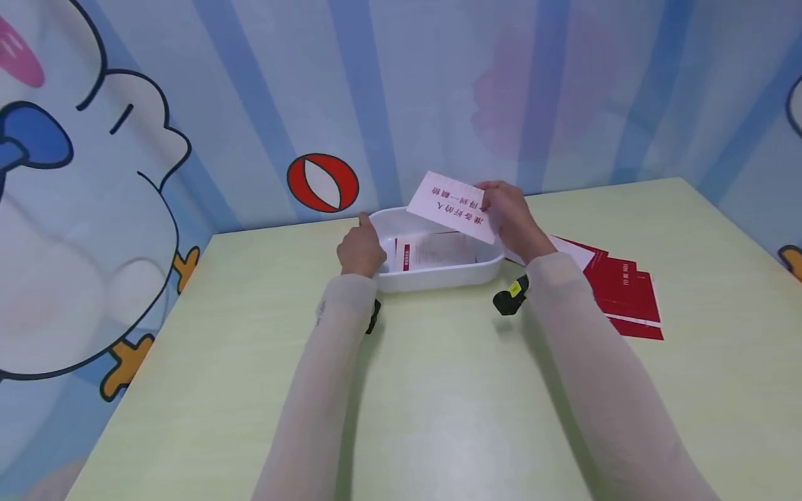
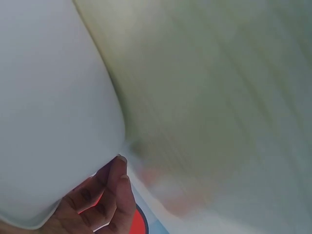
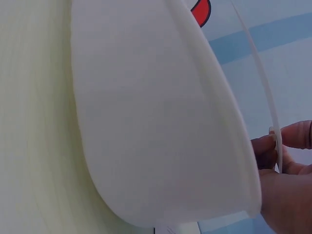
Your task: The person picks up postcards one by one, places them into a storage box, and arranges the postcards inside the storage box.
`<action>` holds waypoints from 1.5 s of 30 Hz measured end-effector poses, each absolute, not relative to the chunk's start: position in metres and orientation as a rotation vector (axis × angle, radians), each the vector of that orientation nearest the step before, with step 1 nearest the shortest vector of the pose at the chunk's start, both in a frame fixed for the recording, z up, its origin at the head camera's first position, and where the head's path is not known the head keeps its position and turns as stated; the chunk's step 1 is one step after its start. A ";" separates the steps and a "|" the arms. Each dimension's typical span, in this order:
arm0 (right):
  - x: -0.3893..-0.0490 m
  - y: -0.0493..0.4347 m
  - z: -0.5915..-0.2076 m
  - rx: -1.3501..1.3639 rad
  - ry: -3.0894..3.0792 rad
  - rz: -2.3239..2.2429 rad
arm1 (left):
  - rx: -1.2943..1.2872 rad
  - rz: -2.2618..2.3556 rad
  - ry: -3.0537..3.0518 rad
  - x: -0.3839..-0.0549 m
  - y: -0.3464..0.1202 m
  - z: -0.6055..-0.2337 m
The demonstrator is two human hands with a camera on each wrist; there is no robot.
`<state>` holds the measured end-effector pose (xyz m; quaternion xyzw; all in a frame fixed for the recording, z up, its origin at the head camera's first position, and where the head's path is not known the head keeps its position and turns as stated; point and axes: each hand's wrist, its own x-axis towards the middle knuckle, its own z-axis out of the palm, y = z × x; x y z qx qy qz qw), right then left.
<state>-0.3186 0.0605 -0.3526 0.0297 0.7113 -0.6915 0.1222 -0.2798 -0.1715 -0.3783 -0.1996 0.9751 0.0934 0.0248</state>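
A white plastic tub (image 1: 438,280) stands near the back edge of the table, with several cards (image 1: 432,252) lying flat inside. My left hand (image 1: 362,249) grips its left end; in the left wrist view the fingers (image 2: 124,192) curl against the tub's outer wall (image 2: 58,107). Over the tub's right side, my right hand (image 1: 510,216) pinches a white card (image 1: 452,207) printed with red characters, tilted above the rim. The right wrist view shows that card (image 3: 265,83) edge-on between thumb and fingers, beside the tub's wall (image 3: 156,107).
Red and white cards (image 1: 626,296) lie overlapping on the table (image 1: 438,390), right of the tub and partly behind the right sleeve. A wall (image 1: 426,90) with cartoon pictures rises directly behind the table. Black wrist-camera gear (image 1: 510,298) hangs under the right wrist.
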 end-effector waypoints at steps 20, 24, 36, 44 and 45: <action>-0.323 0.057 -0.359 -0.058 1.983 -1.905 | -0.592 0.276 3.074 -0.281 -0.163 -0.378; -0.323 0.055 -0.360 -0.089 2.028 -1.852 | -0.586 0.283 3.061 -0.281 -0.164 -0.377; -0.315 0.050 -0.363 -0.227 2.178 -1.673 | -0.589 0.262 3.033 -0.285 -0.172 -0.379; -0.312 0.047 -0.367 -0.332 2.258 -1.583 | -0.591 0.265 3.034 -0.280 -0.175 -0.377; -0.313 0.046 -0.367 -0.341 2.274 -1.564 | -0.594 0.263 3.036 -0.280 -0.175 -0.376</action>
